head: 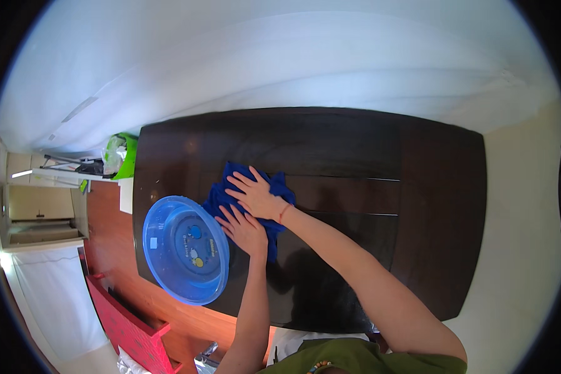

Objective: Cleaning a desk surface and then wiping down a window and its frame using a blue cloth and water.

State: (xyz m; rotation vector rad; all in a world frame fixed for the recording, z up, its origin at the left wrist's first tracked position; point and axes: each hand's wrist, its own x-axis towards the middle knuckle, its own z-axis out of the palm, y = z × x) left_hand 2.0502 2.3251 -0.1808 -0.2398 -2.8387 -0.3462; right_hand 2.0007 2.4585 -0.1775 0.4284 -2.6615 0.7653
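A dark blue cloth (283,184) lies crumpled on a dark, glossy wooden table (336,145). My right hand (257,194) rests flat on it, palm down with the fingers spread; a thin red band circles that wrist. Just nearer to me, my left hand (247,233) presses on the cloth's lower part, its fingers slightly apart. Neither hand grips the cloth, and both cover much of it. Close to the left fingertips stands a translucent blue plastic basin (156,269) with cartoon pictures on its bottom. Whether it holds water I cannot tell.
A white sheet-like covering (336,61) rises behind the table's far edge. Left of the table are a bright green bag or bin (130,154) and a folded metal-framed item (65,170). A red piece of furniture (126,318) stands on the reddish wooden floor (105,210).
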